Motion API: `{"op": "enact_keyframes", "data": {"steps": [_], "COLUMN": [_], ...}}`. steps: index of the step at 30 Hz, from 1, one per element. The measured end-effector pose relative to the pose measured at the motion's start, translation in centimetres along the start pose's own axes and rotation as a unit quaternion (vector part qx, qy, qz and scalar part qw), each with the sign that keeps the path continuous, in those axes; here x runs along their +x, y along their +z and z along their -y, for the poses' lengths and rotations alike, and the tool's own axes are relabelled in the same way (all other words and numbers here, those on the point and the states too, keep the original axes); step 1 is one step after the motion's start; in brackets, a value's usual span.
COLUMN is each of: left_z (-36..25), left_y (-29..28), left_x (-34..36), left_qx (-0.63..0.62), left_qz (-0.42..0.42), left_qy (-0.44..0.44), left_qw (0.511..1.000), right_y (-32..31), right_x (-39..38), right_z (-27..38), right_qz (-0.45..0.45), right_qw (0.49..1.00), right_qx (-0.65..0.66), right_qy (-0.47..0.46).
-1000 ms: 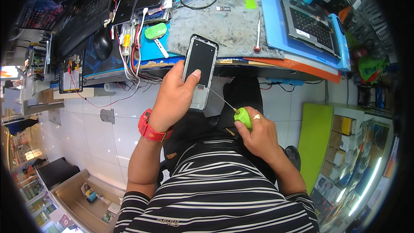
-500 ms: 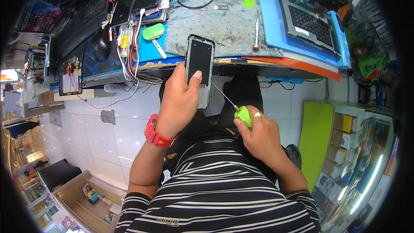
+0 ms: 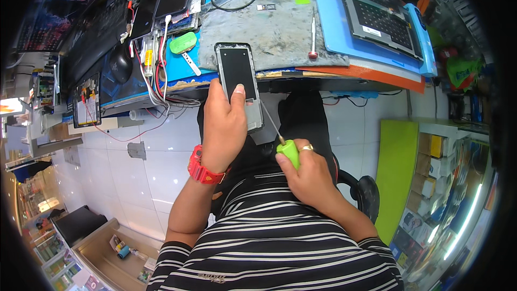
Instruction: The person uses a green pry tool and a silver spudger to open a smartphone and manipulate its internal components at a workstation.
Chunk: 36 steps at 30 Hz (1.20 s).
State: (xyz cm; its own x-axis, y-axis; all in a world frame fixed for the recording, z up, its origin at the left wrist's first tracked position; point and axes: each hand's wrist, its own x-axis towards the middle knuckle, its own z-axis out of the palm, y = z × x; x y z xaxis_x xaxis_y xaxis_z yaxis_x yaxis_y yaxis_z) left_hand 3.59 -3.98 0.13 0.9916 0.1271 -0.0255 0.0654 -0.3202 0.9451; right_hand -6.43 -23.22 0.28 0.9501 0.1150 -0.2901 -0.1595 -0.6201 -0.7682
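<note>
My left hand [image 3: 226, 116] is wrapped round the lower part of an opened phone [image 3: 231, 64], its thumb lying across the dark panel. The phone has a black rim, and a silvery bare section shows at its lower end. In my right hand [image 3: 309, 175] is a screwdriver [image 3: 289, 153] with a chunky green handle and a long thin metal shaft. That shaft slants up and left to the phone's right edge. Whether its tip touches the edge or passes behind it, I cannot tell. Both hands are above my lap, in front of the workbench.
On the bench lies a stained grey mat [image 3: 280, 32] with a red-ended slim screwdriver [image 3: 313, 37] on it. A laptop part [image 3: 377, 21] rests at the right on a blue sheet. White cables [image 3: 161, 70], a green-topped tool [image 3: 183, 43] and a mouse [image 3: 120, 67] are at the left.
The phone has swung left at its top and now leans that way. My right hand has moved left and slightly toward me with the screwdriver. The whole view has shifted a little.
</note>
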Motion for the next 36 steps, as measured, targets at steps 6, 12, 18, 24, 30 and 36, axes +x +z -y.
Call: {"op": "enact_keyframes", "data": {"steps": [6,12,18,24,30,36], "left_z": [-0.2,-0.4,-0.9,-0.8,-0.9,-1.0], "left_y": [0.3,0.2,0.3,0.4,0.4,0.2], "left_x": [-0.1,-0.2,-0.5,-0.4,-0.3,-0.5], "left_qx": [-0.027,0.009,0.022,0.028,0.019,0.03], "left_qz": [0.001,0.002,0.01,0.0,0.003,0.008], "left_qy": [-0.025,0.001,-0.038,0.014,0.003,0.004], "left_qw": [0.999,1.0,0.999,1.0,1.0,1.0], "right_y": [1.3,1.9,2.5,3.0,2.5,2.6], "right_x": [0.6,1.4,1.6,2.1,2.8,3.9], "right_z": [-0.1,-0.1,0.0,-0.1,0.4,0.3], "right_qz": [-0.023,-0.04,-0.051,-0.064,-0.033,-0.073], "right_qw": [0.999,0.999,0.998,0.997,0.999,0.995], "right_qx": [-0.009,-0.001,0.027,0.027,0.034,0.036], "right_qy": [-0.033,-0.036,-0.033,-0.044,-0.007,-0.055]}}
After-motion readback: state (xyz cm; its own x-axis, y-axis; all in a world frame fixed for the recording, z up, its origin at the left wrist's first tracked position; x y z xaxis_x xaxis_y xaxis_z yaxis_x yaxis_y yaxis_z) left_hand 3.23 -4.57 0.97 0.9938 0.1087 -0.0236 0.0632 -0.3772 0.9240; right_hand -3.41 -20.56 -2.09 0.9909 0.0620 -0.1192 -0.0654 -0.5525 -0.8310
